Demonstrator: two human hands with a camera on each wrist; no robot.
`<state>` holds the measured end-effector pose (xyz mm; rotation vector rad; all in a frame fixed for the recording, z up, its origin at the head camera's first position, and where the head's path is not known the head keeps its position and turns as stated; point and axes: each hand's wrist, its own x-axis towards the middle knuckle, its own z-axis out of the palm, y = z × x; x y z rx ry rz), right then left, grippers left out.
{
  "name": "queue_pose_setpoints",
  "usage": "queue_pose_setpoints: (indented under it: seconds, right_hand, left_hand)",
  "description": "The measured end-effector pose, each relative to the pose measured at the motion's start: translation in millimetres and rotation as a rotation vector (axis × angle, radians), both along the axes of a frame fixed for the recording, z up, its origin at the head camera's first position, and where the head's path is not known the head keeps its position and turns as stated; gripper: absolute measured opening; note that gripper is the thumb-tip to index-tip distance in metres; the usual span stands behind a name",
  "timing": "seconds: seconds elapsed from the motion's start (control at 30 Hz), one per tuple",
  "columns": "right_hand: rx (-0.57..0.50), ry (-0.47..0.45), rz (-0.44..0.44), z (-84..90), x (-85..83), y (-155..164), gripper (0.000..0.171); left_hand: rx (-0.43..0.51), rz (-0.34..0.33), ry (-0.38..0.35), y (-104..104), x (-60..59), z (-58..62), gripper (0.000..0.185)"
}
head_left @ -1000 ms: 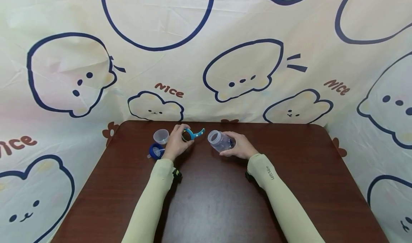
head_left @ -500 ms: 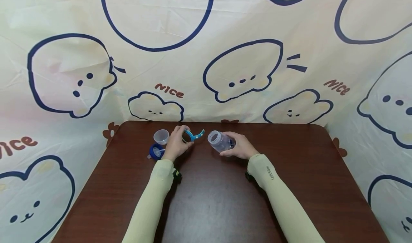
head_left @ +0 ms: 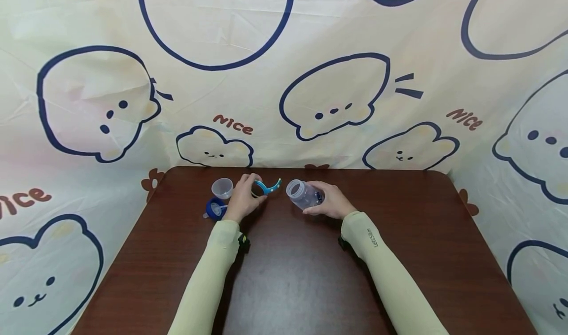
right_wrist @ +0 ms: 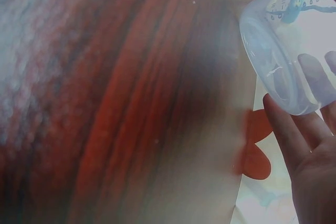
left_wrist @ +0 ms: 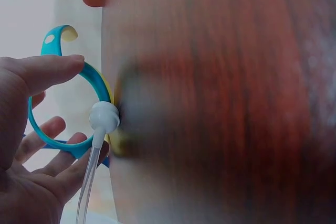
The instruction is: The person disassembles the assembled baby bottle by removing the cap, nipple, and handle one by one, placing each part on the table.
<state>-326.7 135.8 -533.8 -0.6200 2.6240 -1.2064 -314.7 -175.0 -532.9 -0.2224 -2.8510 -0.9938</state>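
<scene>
The bottle (head_left: 304, 195) lies tilted in your right hand (head_left: 330, 201), fingers curled round its clear body and its open mouth turned toward your left hand; it has no collar or top on it. The right wrist view shows the same: bottle (right_wrist: 291, 45) cupped against your fingers (right_wrist: 286, 140), printed blue pattern on its wall too blurred to read.

Your left hand (head_left: 245, 197), just left of the bottle, pinches the teal handle ring (head_left: 266, 185) between thumb and fingers, lifted off the table. In the left wrist view the ring (left_wrist: 68, 106) sits in that pinch with a white straw piece (left_wrist: 102, 121) in front of it; you cannot tell whether the straw is attached.

By my reading, the bottle is in pieces and little is assembled: the ring is not yet on the bottle's neck, and two parts lie untouched left of the bottle beyond your left hand, a clear cap (head_left: 222, 187) and a blue lid (head_left: 215, 209).

Writing: your right sleeve (head_left: 372, 238) carries small lettering that looks like "LetsSlim". The backdrop (head_left: 284, 79) behind the table (head_left: 288, 276) repeats "Nice" beside cartoon faces.
</scene>
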Motion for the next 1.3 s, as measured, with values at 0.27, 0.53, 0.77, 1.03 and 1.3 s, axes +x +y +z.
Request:
queue_pose_setpoints:
  seconds: [0.27, 0.53, 0.77, 1.03, 1.3]
  right_hand:
    - [-0.003, 0.010, 0.002, -1.0, -0.5, 0.4, 0.090]
    - [-0.002, 0.005, -0.004, 0.8, 0.4, -0.4, 0.090]
    - [-0.001, 0.001, 0.000, -0.7, 0.0, 0.4, 0.090]
    - [0.004, 0.005, -0.001, -0.2, 1.2, 0.3, 0.091]
    - [-0.003, 0.002, -0.004, 0.0, 1.0, -0.2, 0.091]
  left_hand:
    - [0.006, -0.004, 0.009, 0.7, -0.4, -0.7, 0.044]
    - [0.003, -0.011, 0.013, 3.2, 0.4, 0.5, 0.046]
    - [0.001, -0.024, 0.030, 4.2, 0.5, -0.4, 0.048]
    - [-0.024, -0.039, 0.042, 3.3, 0.2, -2.5, 0.050]
    - [-0.025, -0.040, 0.044, 4.6, 0.5, -1.3, 0.051]
